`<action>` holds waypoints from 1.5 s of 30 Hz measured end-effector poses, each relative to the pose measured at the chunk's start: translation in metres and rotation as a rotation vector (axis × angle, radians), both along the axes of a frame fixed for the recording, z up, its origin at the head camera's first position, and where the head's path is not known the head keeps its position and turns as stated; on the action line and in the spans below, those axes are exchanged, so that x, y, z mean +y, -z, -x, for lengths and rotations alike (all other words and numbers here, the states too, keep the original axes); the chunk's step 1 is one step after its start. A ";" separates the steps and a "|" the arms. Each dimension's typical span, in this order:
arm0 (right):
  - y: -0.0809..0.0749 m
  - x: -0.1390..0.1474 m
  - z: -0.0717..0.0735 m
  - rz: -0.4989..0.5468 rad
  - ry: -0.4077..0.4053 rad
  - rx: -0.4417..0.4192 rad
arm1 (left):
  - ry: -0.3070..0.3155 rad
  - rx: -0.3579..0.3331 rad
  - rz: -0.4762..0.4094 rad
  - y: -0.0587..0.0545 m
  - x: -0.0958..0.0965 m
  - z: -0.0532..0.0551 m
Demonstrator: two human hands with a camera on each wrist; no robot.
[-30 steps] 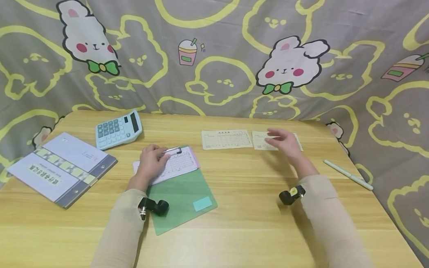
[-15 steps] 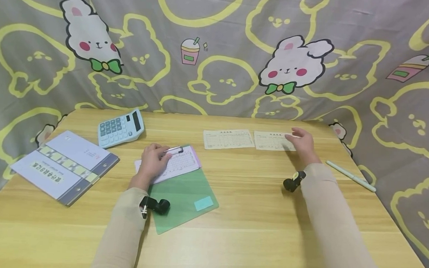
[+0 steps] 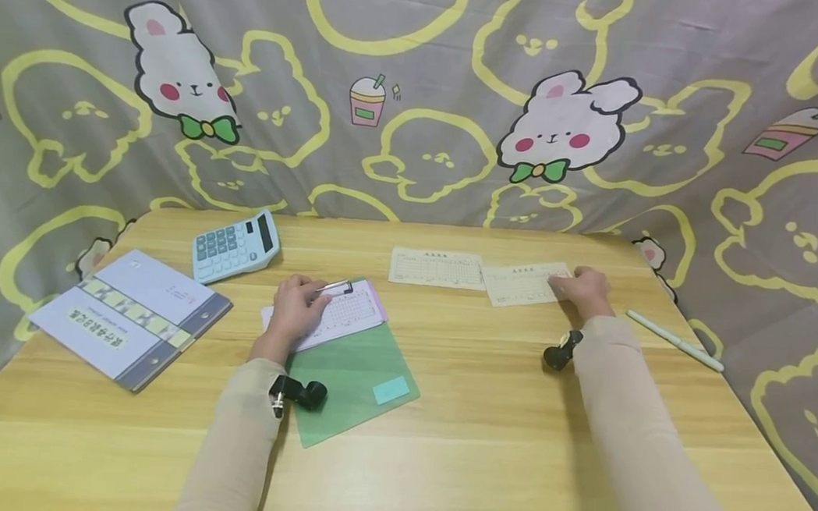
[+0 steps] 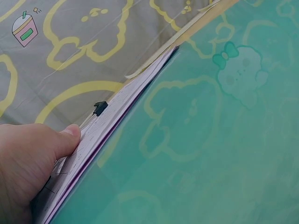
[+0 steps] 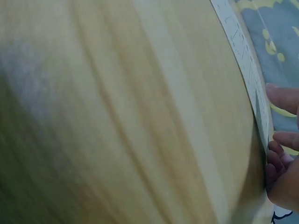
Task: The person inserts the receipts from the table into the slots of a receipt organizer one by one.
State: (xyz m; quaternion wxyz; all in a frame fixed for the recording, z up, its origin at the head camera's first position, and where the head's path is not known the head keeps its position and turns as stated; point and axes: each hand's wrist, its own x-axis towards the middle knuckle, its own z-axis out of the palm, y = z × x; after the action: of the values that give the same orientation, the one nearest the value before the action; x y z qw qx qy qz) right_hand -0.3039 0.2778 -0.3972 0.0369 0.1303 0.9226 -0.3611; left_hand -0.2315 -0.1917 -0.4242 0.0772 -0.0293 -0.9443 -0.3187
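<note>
My left hand [image 3: 295, 309] grips the clip end of a green clipboard [image 3: 351, 389], its thumb [image 4: 69, 138] lying over the papers by the metal clip [image 3: 337, 285]. Printed grid sheets [image 3: 346, 313] with a lilac edge are under that clip. At the right, my right hand [image 3: 585, 290] holds the right end of a printed paper slip [image 3: 523, 283], which sits slightly tilted. In the right wrist view this slip [image 5: 240, 49] shows edge-on, the fingers at its end partly curled. A second, similar slip [image 3: 436, 269] lies flat to its left, the two meeting at their near corners.
A light blue calculator [image 3: 235, 246] sits at the back left. In front of it lies a lavender account book [image 3: 131, 317] with a patterned band. A pale green pen [image 3: 674, 340] lies near the table's right edge. A patterned curtain [image 3: 419, 92] stands behind the wooden table [image 3: 474, 447].
My right hand has gone right to the end of the right slip and taken hold of it. The slip has shifted nearer and turned a little. My left hand stays on the clipboard.
</note>
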 end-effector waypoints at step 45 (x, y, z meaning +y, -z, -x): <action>-0.004 0.003 -0.006 -0.016 -0.156 -0.020 | -0.016 -0.015 -0.019 0.001 0.001 0.000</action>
State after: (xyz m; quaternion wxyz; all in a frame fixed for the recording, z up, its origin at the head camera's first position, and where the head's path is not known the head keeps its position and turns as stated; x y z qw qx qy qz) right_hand -0.2984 0.2807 -0.3936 0.0733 0.0620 0.9324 -0.3485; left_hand -0.2318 -0.1907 -0.4250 0.0731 -0.0187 -0.9419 -0.3273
